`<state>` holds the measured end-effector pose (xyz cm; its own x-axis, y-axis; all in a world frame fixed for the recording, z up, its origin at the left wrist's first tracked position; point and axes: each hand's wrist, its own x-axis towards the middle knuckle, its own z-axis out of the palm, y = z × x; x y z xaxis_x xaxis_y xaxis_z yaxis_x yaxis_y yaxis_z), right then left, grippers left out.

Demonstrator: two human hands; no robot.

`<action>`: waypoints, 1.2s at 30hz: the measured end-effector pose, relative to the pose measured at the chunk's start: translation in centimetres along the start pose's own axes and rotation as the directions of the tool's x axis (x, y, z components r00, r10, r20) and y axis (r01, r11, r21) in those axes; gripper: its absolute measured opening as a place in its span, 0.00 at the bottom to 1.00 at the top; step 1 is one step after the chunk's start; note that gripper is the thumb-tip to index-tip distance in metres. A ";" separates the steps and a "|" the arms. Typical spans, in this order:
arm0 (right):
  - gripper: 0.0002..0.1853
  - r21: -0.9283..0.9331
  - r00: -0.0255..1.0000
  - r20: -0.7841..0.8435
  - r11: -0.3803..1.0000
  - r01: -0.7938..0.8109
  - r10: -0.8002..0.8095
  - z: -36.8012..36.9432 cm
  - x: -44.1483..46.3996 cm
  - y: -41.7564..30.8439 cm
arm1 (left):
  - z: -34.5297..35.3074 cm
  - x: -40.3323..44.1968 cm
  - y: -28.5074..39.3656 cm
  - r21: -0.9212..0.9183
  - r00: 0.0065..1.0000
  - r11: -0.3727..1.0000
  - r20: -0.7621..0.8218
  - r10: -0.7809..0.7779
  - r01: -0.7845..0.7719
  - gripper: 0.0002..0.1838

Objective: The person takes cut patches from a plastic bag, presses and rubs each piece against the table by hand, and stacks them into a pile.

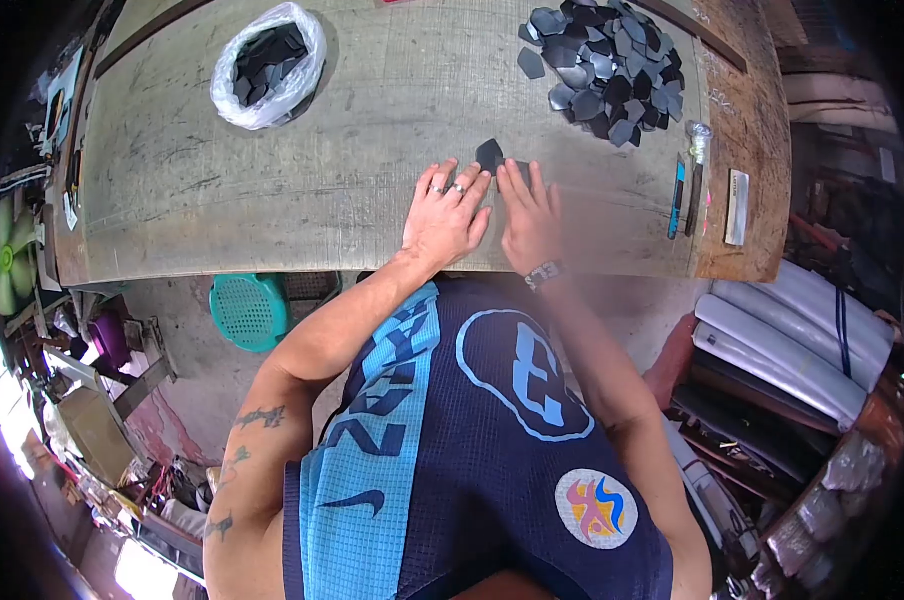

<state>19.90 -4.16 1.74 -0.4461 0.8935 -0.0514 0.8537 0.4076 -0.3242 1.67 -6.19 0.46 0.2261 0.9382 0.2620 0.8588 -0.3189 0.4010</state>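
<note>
Near the table's front edge, my left hand (pixel 447 212) lies palm down with its fingers apart and rings on two of them. Just to its right, my right hand (pixel 530 212) rests with fingers stretched out, a watch on the wrist. Between and beyond the fingertips lies a small dark flat piece (pixel 489 155), pointed at the top. Another dark piece shows partly under my right fingertips; its outline is mostly hidden. The fingertips of both hands are close to these pieces, pressed on the worn table (pixel 372 130).
A white plastic bag (pixel 312 75) of dark pieces stands at the back left. A large heap of dark pieces (pixel 622 90) lies at the back right. A blue cutter (pixel 677 198) and a metal blade (pixel 737 208) lie at the right. A green stool (pixel 249 312) stands below the front edge.
</note>
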 end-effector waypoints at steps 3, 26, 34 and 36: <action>0.43 -0.004 0.999 -0.041 1.000 0.029 -0.029 -0.2 2.0 0.0 | -0.1 0.3 -0.1 -0.001 1.000 1.000 0.019 -0.009 0.009 0.28; 0.38 -0.044 0.994 -0.052 0.995 0.091 -0.093 -0.9 4.9 1.5 | -0.2 0.3 0.2 -0.006 1.000 1.000 0.000 0.010 -0.010 0.28; 0.30 -0.025 0.978 -0.157 0.989 -0.145 0.139 -0.8 -2.4 6.1 | -0.4 -0.2 -1.0 -0.264 0.993 0.960 -0.044 -0.105 0.090 0.24; 0.30 0.009 0.972 -0.175 0.988 -0.154 0.153 -0.6 -3.6 6.9 | -0.5 -0.1 -0.8 -0.305 0.987 0.944 -0.055 -0.148 0.125 0.24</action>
<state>27.58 -4.41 0.29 -0.2557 0.9645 0.0660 0.9097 0.2632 -0.3212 0.73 -6.09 0.56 0.0704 0.9663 0.2475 0.6984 -0.2249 0.6794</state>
